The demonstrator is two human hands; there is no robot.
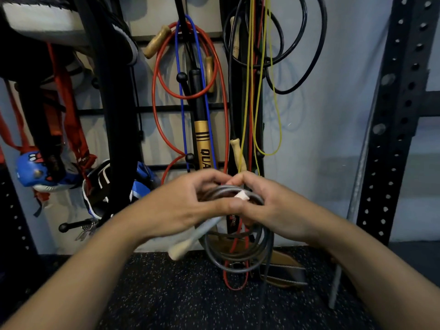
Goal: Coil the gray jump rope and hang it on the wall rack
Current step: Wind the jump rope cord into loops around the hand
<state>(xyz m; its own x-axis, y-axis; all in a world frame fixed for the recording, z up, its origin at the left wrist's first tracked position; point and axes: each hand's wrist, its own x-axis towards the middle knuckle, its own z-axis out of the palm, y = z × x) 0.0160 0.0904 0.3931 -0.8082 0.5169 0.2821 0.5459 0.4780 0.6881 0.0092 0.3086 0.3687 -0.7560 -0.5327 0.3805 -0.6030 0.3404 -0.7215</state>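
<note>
The gray jump rope (238, 256) hangs in several loops below my hands, in front of the wall rack (166, 108). My left hand (183, 206) grips the top of the coil, and one pale handle (190, 241) sticks down and left from under it. My right hand (269, 206) holds the same bundle from the right, fingers pinched around the other white handle end (242, 195) at the top of the coil. Both thumbs meet over the rope. The lowest loop reaches close to the floor.
On the rack hang a red rope (157, 91), a blue rope (209, 129), yellow cords (278, 129), black ropes (316, 55) and a black-and-gold bat (202, 139). Boxing gear (38, 170) hangs left. A perforated steel post (392, 129) stands right. A belt (283, 272) lies on the speckled floor.
</note>
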